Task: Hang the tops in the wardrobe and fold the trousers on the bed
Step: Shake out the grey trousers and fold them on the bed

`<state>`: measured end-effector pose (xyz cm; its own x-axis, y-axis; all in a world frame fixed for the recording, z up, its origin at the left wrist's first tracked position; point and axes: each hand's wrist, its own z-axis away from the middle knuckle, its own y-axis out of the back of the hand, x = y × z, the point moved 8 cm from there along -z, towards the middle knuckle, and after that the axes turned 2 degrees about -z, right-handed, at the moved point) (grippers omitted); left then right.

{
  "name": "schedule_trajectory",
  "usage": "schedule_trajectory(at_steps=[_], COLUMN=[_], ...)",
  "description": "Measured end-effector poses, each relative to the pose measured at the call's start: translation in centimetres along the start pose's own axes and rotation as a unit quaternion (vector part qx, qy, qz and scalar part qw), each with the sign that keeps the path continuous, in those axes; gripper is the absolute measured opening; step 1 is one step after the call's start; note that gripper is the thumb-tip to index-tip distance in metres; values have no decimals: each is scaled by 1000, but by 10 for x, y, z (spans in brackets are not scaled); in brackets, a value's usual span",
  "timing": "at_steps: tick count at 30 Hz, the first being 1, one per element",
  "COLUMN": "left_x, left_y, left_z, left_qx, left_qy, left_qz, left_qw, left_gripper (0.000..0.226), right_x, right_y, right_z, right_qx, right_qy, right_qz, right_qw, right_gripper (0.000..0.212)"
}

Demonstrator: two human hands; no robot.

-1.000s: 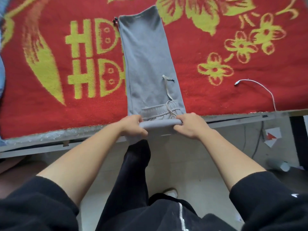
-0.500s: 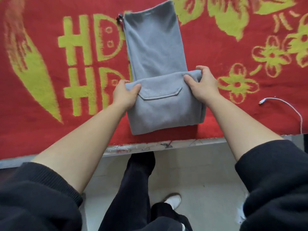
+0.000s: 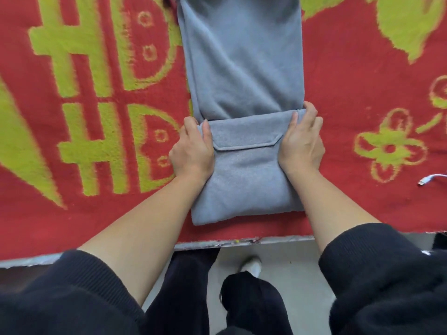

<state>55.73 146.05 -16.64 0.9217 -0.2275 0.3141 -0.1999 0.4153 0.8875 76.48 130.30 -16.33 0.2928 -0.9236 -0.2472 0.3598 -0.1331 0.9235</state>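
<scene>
Counted two hands, both gripping: left hand [image 3: 192, 148] curled round the left side of the fold, right hand [image 3: 302, 141] round its right side, thumbs on top. Held between them one pair of grey trousers [image 3: 244, 187], folded once, lying on the red blanket [image 3: 350, 93] near the bed's [image 3: 242, 241] near edge. Noted one white cable [image 3: 433, 177] by the right edge, well apart.

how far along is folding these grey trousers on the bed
Done: the grey trousers are folded once at the near end, pocket flap up. In hand: left hand and right hand grip that fold's far corners. Left: the long stretch beyond lies unfolded; no tops in view.
</scene>
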Motion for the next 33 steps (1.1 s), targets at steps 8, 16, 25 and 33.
schedule_trajectory(at_steps=[8,16,25,33], left_x=[0,-3,34,89], left_y=[5,10,37,0], left_z=[-7,1,2,25], left_qx=[-52,-71,69,-177], left_qy=[9,42,-54,-215], left_qz=[8,-4,-93,49], left_qw=[999,997,992,959], left_gripper=[37,44,32,61], right_x=[-11,-28,1,-6], right_y=[21,13,-40,-7], right_z=[9,155,153,155], right_qx=[27,-23,-104,-85], right_qy=[82,481,502,486], right_qz=[13,68,185,112], right_qw=[996,874,838,863], right_gripper=[54,70,109,60])
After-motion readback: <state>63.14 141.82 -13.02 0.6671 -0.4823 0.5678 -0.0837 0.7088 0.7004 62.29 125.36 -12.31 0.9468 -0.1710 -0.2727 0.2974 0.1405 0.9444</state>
